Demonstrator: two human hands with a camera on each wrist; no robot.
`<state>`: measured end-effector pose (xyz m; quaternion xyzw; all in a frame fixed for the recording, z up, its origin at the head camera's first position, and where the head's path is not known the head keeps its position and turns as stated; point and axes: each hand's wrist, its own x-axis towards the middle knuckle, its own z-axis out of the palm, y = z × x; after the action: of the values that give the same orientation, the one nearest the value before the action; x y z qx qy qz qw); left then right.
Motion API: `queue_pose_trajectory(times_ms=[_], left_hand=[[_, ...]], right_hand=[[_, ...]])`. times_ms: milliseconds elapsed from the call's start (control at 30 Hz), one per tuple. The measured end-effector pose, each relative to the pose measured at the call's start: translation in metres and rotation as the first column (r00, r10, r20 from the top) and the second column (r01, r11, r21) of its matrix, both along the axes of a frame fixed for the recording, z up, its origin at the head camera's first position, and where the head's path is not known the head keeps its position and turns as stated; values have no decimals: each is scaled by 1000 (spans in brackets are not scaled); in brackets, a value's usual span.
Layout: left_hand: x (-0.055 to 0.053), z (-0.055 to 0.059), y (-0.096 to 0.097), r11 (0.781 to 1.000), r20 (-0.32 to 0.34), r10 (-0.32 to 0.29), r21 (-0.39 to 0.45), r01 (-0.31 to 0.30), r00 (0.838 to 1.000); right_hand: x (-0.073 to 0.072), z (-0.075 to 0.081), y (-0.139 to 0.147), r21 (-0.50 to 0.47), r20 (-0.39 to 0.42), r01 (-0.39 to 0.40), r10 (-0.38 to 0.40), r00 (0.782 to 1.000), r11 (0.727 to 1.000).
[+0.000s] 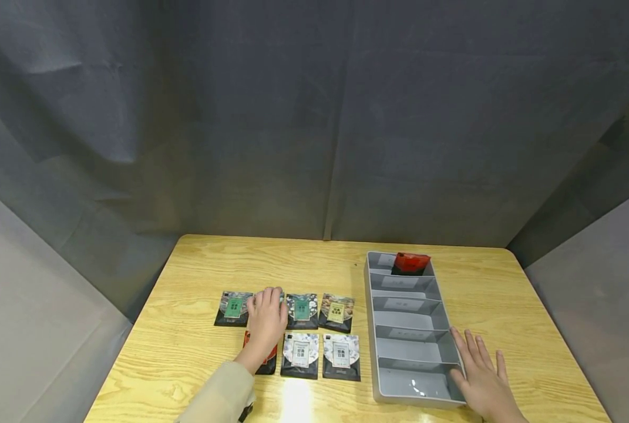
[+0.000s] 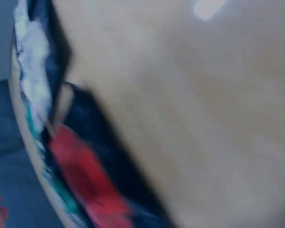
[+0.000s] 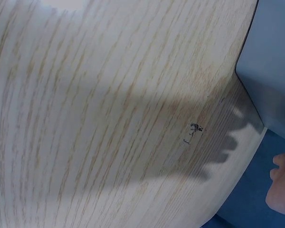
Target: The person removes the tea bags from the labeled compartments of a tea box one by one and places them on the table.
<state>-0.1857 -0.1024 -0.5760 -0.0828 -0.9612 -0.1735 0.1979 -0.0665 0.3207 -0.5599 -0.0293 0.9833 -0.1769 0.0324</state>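
My left hand (image 1: 266, 320) reaches over the back row of flat sachets, its fingers over a sachet that they mostly hide. To its left lies a green-labelled sachet (image 1: 234, 308); to its right are another green-labelled one (image 1: 302, 311) and a yellow-labelled one (image 1: 336, 312). Under the left wrist, a red sachet (image 2: 88, 173) is partly covered. Two white sachets (image 1: 300, 355) lie beside it in the front row. My right hand (image 1: 480, 376), fingers spread, rests along the right wall of a grey divided box (image 1: 374, 352), thumb at its rim.
A red and black sachet (image 1: 411, 264) leans in the box's back compartment. White labels mark several dividers. The box stands on a wooden table (image 1: 187, 352), with a dark grey curtain (image 1: 261, 147) behind its far edge and pale panels at both sides.
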Motion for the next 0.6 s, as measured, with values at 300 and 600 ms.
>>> queue_pose_trajectory(times_ms=[300, 600], left_hand=[[-31, 29, 61, 988, 69, -98, -112, 105, 993], [-59, 44, 122, 959, 70, -173, -215, 185, 982]], right_hand=[[0, 0, 0, 6, -14, -3, 3, 1000, 1000], [0, 0, 1, 30, -26, -10, 11, 1000, 999]])
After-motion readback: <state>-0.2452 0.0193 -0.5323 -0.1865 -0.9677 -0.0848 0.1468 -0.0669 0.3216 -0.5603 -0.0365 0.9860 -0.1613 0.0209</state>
